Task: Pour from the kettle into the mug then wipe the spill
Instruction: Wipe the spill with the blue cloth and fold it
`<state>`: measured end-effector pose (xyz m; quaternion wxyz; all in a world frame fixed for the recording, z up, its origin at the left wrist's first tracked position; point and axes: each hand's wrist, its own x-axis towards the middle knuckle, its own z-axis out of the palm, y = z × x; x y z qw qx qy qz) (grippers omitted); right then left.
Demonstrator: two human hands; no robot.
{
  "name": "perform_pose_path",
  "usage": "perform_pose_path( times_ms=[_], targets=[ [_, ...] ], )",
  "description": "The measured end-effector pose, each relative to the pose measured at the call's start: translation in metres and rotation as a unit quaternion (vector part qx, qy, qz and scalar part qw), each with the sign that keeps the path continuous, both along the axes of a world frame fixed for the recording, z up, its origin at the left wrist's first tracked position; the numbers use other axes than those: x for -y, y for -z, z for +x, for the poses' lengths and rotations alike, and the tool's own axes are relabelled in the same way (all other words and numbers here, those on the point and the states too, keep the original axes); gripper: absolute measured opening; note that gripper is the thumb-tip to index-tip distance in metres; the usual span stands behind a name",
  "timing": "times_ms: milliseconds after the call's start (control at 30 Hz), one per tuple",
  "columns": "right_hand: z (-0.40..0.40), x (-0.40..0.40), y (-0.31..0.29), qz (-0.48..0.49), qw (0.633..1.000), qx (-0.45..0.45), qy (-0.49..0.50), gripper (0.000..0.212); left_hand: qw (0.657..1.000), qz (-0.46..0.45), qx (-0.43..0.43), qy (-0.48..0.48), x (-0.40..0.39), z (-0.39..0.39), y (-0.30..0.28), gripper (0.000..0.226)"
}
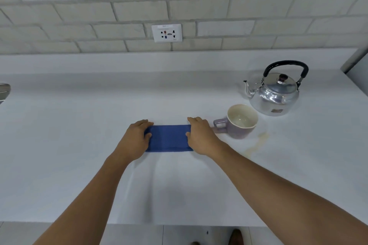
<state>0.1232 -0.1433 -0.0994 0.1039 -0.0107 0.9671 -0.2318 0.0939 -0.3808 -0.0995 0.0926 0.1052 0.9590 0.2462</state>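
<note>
I had both hands down on the folded blue cloth (168, 138), which lay flat on the white countertop (79, 125) in front of me: my left hand (135, 137) pressed over its left end with the thumb lying on the fabric, my right hand (201, 137) over its right end, fingers loosely curled and resting on it rather than clamped, so neither hand had really lifted it. The steel kettle (273, 93) stood upright at the back right, lid on, spout pointing left, and the lilac mug (241, 122) sat just in front of it with its handle toward my right hand. I judged the pour finished, since the kettle was set down and a faint yellowish spill (256, 143) trailed over the counter in front of the mug and to my right. The wipe itself looked undone: the cloth was apart from the stain and still neatly folded. I could not tell how much liquid was in the mug; the inside showed only a pale sheen. The spill's edges were hard to trace against the white surface, and a metal object at the far left (4, 92) was cut off by the frame.
</note>
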Motion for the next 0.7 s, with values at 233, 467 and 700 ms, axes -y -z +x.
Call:
perform_pose_path(
  times_ms=[233, 467, 700],
  targets=[
    [-0.002, 0.005, 0.010, 0.005, 0.999, -0.024, 0.021, 0.030, 0.999, -0.039, -0.024, -0.001, 0.006, -0.008, 0.015, 0.043],
    [0.005, 0.011, 0.007, -0.107, 0.991, -0.034, 0.077, 0.012, 0.998, -0.024, -0.065, 0.010, 0.009, -0.004, 0.016, 0.019],
    [0.038, 0.004, -0.005, -0.284, 0.947, -0.100, 0.113, 0.011, 0.991, 0.128, -0.002, -0.035, 0.013, 0.021, -0.015, 0.018]
  ],
)
